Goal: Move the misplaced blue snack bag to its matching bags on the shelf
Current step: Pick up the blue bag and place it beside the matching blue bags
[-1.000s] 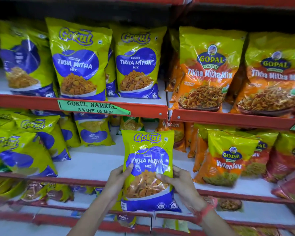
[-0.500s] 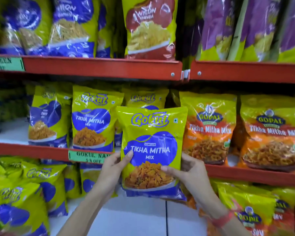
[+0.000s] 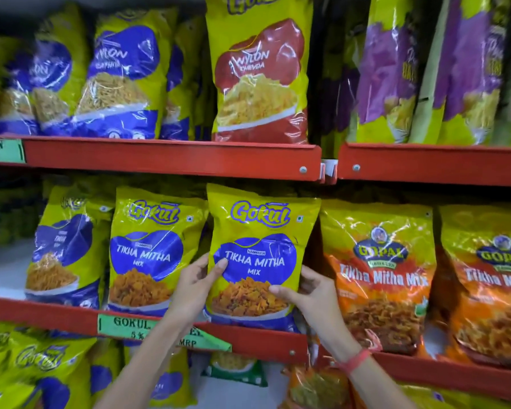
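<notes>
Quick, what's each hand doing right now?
Left hand: gripping the Gokul Tikha Mitha bag at its left edge.
Right hand: gripping the same bag's right edge.

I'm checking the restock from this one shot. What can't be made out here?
- Green price label, head view: middle text covered by the left hand's forearm.
- Held Gokul bag: bottom edge hidden behind the red shelf lip.
- Far-left bags: print blurred.

Bright, even light from above; white glare streaks the glossy bags [image 3: 257,69] over the fingers [image 3: 220,265]. Deep shadow under the red shelf lip [image 3: 171,157]. Bags far left and right of the fingers smear and bow.
</notes>
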Motion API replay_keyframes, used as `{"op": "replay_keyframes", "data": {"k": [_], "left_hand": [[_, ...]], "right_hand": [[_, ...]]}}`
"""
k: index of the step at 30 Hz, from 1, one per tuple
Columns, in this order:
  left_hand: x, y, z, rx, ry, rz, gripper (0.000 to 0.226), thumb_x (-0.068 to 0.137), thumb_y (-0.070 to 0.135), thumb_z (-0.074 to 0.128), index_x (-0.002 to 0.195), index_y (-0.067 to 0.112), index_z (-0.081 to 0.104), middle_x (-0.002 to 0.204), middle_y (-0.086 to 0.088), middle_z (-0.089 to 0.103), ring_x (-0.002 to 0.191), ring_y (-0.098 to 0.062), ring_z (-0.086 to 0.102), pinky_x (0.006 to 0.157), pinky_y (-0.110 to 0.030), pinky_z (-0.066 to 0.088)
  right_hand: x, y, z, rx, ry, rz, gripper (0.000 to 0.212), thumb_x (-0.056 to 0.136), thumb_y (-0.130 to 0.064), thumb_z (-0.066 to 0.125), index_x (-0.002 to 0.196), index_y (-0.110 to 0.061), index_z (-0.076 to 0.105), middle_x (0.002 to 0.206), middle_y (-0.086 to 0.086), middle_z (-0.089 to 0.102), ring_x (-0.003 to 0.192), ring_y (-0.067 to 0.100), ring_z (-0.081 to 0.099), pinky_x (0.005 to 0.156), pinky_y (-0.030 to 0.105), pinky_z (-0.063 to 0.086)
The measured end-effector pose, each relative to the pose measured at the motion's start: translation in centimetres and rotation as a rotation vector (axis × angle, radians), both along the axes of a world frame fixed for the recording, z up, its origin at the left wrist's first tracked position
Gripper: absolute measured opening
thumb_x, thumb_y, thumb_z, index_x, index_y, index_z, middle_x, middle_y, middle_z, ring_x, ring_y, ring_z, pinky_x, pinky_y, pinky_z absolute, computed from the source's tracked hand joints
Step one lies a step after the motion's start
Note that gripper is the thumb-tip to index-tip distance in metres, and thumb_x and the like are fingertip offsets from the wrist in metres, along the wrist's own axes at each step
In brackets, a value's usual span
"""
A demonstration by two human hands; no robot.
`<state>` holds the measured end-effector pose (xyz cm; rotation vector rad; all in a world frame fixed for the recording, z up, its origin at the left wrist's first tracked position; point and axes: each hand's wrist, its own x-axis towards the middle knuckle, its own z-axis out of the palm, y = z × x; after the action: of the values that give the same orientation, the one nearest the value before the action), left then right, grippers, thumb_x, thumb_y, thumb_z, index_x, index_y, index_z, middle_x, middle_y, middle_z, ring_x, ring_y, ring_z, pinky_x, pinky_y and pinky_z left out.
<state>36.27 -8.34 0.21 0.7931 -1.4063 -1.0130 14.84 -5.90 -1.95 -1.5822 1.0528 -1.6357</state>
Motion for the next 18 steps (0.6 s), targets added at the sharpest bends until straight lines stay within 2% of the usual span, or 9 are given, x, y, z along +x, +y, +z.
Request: {"op": "replay_keyframes", "data": {"k": [1,3,6,8,9,11,13,16,18], "left_hand": [[0.1,-0.6,-0.3,0.018,0.008,0.000,0.024,0.088,0.025,0.058,0.108,0.017,0.068,0.109,-0.007,0.075,0.106,-0.026,0.069,0.087,-0.038,0.056],[0.1,-1.4,-1.1,0.066,0.048,-0.002,0.019,0.091,0.019,0.055,0.104,0.018,0.068,0.106,-0.007,0.076,0.104,-0.026,0.070,0.078,-0.032,0.060],[-0.2,-1.1,-0.7,0.090,0.093,-0.016,0.020,0.094,0.018,0.052,0.110,0.025,0.062,0.106,0.007,0.075,0.094,-0.005,0.071,0.071,-0.016,0.057],[-0.7,-1.1,0.9,0.040,0.109,0.033,0.034,0.093,0.023,0.053,0.127,0.025,0.052,0.118,0.013,0.065,0.101,0.007,0.063,0.082,-0.010,0.052],[-0.8,-1.0,2.1,0.007,0.128,0.077,0.039,0.092,0.025,0.055,0.131,0.024,0.050,0.124,0.012,0.061,0.107,0.006,0.059,0.092,-0.014,0.049],[-1.4,-1.2,4.3,-0.047,0.265,0.121,0.034,0.091,0.025,0.057,0.125,0.023,0.054,0.129,0.003,0.060,0.120,-0.011,0.057,0.108,-0.033,0.042],[0.1,-0.8,4.7,-0.053,0.415,0.193,0.038,0.090,0.023,0.060,0.127,0.015,0.055,0.132,-0.007,0.061,0.124,-0.021,0.056,0.111,-0.040,0.040],[0.3,-0.4,4.8,-0.092,0.524,0.275,0.044,0.087,0.019,0.064,0.129,0.008,0.055,0.124,-0.007,0.064,0.110,-0.014,0.060,0.104,-0.031,0.043],[0.2,-0.1,5.2,-0.101,0.577,0.310,0.039,0.085,0.016,0.066,0.121,0.003,0.060,0.108,-0.006,0.069,0.096,-0.011,0.062,0.097,-0.028,0.046]], "right_hand": [[0.1,-0.4,-0.3,0.005,-0.007,-0.005,0.039,0.064,-0.013,0.086,0.101,-0.018,0.076,0.099,0.004,0.080,0.083,0.008,0.073,0.071,0.021,0.056],[0.3,-0.6,-0.6,0.013,-0.011,-0.004,0.039,0.062,-0.017,0.086,0.099,-0.023,0.076,0.099,0.000,0.080,0.092,0.015,0.073,0.078,0.028,0.057],[0.5,-0.2,0.4,0.012,-0.054,0.012,0.049,0.067,-0.009,0.083,0.111,-0.027,0.070,0.106,-0.009,0.078,0.099,0.009,0.072,0.084,0.025,0.058],[0.5,-0.2,2.7,-0.014,-0.174,0.026,0.063,0.070,-0.011,0.081,0.127,-0.026,0.060,0.116,-0.014,0.074,0.109,0.002,0.068,0.090,0.022,0.055],[0.6,-0.3,4.0,-0.024,-0.227,0.009,0.071,0.069,-0.017,0.082,0.135,-0.022,0.056,0.123,-0.011,0.070,0.116,0.003,0.065,0.096,0.024,0.052],[0.7,-0.5,6.3,-0.063,-0.335,-0.027,0.081,0.069,-0.025,0.082,0.143,-0.013,0.049,0.134,-0.002,0.064,0.124,0.008,0.060,0.102,0.026,0.047],[2.9,-0.1,6.7,-0.054,-0.453,-0.061,0.069,0.074,-0.020,0.080,0.137,-0.010,0.053,0.127,0.002,0.067,0.119,0.012,0.063,0.099,0.027,0.049],[2.7,1.7,6.5,-0.067,-0.571,-0.108,0.046,0.065,-0.023,0.080,0.109,-0.016,0.069,0.095,-0.003,0.080,0.096,0.014,0.074,0.090,0.028,0.057],[1.9,2.4,6.8,-0.092,-0.630,-0.094,0.042,0.063,-0.018,0.079,0.103,-0.013,0.070,0.081,-0.005,0.080,0.080,0.009,0.075,0.078,0.023,0.061]]}}
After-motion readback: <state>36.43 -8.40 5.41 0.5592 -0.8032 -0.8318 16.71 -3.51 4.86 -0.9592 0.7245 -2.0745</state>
